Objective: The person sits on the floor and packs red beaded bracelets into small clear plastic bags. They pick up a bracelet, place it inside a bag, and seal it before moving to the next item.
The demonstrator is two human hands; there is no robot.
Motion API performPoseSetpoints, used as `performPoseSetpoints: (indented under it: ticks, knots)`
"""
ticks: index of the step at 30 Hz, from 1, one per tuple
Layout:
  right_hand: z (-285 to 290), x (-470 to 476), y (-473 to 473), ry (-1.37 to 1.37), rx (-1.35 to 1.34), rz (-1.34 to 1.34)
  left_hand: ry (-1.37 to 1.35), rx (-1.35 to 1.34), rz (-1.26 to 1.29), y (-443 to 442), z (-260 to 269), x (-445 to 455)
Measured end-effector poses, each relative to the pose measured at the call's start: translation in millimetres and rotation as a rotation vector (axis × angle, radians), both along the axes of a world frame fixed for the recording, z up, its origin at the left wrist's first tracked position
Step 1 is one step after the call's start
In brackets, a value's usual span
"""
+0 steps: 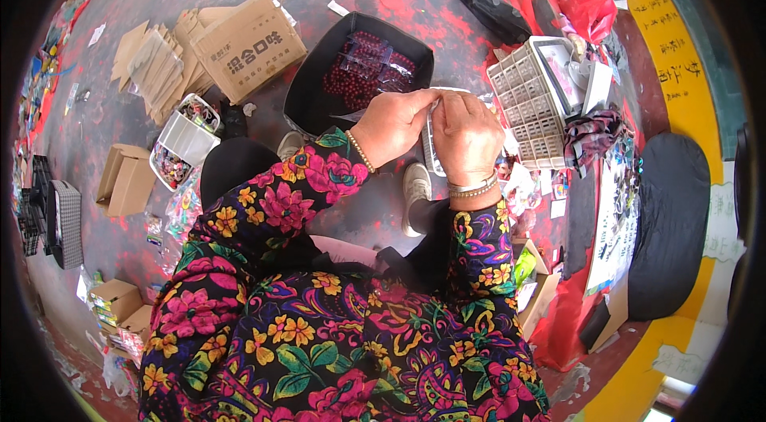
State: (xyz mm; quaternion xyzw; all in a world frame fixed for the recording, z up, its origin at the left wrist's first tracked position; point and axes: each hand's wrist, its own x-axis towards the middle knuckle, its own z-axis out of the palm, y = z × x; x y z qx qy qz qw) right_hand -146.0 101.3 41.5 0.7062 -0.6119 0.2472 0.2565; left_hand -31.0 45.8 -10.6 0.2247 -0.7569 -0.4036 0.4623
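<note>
My left hand (392,126) and my right hand (470,132) meet at the fingertips, thumbs and fingers pinched together. Whatever may be between them is hidden or too small to make out. Under the hands, partly covered by them, is a white plastic basket (432,156). Just beyond my left hand stands a black open bin (308,90) on the floor. In it lie many dark red beads (347,87), with clear plastic bags of red beads (368,51) on top.
Flattened cardboard (158,72) and a cardboard box (251,48) lie to the left, near a white container of small trinkets (188,144). A cream plastic crate (520,105) leans at the right. My shoe (417,188) is below the hands. Black plastic (491,12) lies beyond.
</note>
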Motion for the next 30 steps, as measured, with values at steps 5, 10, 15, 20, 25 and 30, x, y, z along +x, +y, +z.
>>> performPoseSetpoints:
  ticks: [5, 10, 15, 20, 25, 30]
  knots:
    - [4.0, -3.0, 0.9, -0.022, 0.005, 0.008, -0.005, 0.003, -0.025, -0.8, -1.9, -0.5]
    - [3.0, -6.3, -1.4, -0.152, -0.085, 0.027, 0.0, 0.017, -0.018, -1.5, -0.6, 0.1]
    - [-2.7, -10.6, -1.8, -0.4, -0.062, 0.005, 0.031, 0.028, -0.001, -0.6, 4.0, 0.6]
    - [-10.0, -25.6, 0.3, -0.784, 0.012, -0.007, -0.045, 0.072, -0.025, -4.9, 2.4, 3.9]
    - [-6.9, -60.2, -0.6, -1.539, -0.078, 0.121, 0.248, 0.766, -0.161, -19.5, 2.5, 9.8]
    - [-13.0, -85.2, 4.1, -1.985, -0.052, 0.199, 0.418, 1.002, -0.232, -34.3, 4.4, 25.9]
